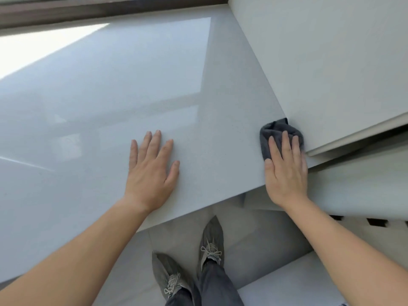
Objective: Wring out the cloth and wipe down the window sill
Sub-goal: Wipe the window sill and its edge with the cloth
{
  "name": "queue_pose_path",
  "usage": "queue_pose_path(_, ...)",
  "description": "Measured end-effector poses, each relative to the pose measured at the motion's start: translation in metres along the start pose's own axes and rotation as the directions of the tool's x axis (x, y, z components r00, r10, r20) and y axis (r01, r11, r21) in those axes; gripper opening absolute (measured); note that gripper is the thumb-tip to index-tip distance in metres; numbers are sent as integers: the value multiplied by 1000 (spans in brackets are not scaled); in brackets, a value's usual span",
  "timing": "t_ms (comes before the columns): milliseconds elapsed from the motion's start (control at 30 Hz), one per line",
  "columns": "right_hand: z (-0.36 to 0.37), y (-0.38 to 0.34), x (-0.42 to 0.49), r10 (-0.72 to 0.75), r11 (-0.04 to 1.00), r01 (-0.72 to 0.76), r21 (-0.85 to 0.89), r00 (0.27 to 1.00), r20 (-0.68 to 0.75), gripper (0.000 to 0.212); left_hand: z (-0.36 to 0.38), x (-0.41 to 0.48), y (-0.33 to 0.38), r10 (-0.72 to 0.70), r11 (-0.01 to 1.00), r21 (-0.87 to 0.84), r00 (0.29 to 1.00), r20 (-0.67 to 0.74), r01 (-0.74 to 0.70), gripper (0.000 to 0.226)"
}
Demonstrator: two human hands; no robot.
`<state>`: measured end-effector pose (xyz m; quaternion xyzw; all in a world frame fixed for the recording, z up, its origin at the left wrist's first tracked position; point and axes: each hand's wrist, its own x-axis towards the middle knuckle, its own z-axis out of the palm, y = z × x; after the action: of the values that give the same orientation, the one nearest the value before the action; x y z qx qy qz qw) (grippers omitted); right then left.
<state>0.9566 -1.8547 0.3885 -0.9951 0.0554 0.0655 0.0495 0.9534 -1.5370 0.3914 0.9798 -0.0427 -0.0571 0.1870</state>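
Observation:
The wide, glossy pale grey window sill (99, 102) fills most of the view. A bunched dark grey cloth (270, 138) lies at the sill's right end, tucked against the corner of the white wall panel (331, 69). My right hand (286, 171) presses flat on the cloth with straight fingers. Part of the cloth is hidden beneath the palm. My left hand (152, 171) rests flat on the bare sill, fingers spread, to the left of the cloth.
A dark window frame (88, 12) runs along the sill's far edge. Sunlight falls on the far left of the sill. Below the sill's front edge are the floor and my two grey shoes (212, 239). A slotted vent (373, 221) sits low right.

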Motion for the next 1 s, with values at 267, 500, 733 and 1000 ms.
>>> queue_pose_path(267,17,-87,-52,-489,870,493,-34,868,85,59,-4,-25,-21,-37,998,55,999,38,35,66)
queue_pose_path(500,7,-36,-11,43,999,-43,6,999,-3,65,-11,-25,-21,-45,999,-22,997,68,46,70)
queue_pose_path(733,7,-113,-62,-445,865,415,281,894,47,59,-26,-24,-3,-117,969,-223,993,-23,109,58)
queue_pose_path(1000,-25,-66,-52,-146,885,119,450,989,26,37,-21,5,58,-16,941,-334,993,118,55,51)
